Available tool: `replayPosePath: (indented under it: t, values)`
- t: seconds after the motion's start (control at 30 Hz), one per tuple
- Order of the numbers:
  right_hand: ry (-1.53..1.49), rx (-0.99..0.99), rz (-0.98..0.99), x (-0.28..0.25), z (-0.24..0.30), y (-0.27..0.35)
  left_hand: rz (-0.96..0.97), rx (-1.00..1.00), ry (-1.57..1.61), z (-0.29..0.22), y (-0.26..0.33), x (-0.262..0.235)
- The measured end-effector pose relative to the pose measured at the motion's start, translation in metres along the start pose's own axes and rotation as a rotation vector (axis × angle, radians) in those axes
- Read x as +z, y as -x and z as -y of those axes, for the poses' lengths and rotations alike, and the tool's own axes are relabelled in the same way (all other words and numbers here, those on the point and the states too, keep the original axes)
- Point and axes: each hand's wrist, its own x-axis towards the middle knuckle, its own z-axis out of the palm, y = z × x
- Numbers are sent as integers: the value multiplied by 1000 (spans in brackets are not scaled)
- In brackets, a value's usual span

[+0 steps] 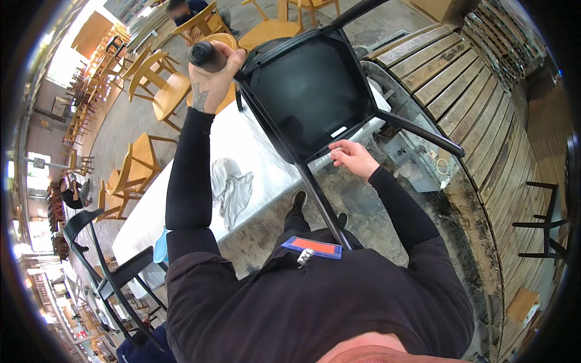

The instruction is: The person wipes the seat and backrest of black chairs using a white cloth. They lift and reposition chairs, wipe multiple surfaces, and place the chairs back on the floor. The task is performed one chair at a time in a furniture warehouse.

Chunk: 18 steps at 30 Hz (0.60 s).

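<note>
A black chair (311, 85) lies upturned in front of me, with its seat underside facing up and its legs pointing outward. My left hand (212, 78) is up at the chair's far left corner. Its fingers wrap round a dark, thick cylinder (207, 56) with a rounded black end; I cannot tell whether it is part of the chair. My right hand (354, 158) is at the near edge of the seat, below a small white label (339, 131). Its thumb and fingertips come together, and whatever is between them is too small to name.
A long table under a white cover (248, 145) runs beneath the chair, with a crumpled grey cloth (231, 189) on it. Another black chair (118, 272) stands at left. Wooden chairs (163, 91) fill the far floor, where a person (192, 11) sits. Slatted wooden platform (460, 78) at right.
</note>
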Motion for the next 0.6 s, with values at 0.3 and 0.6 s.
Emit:
replayPosePath:
  t: [0.3, 0.6]
  values:
    - [409, -98, -147, 94, 62, -124, 204, 104, -75, 48, -6, -1]
    - [786, -155, -312, 143, 58, -199, 161, 120, 35, 41, -11, -6]
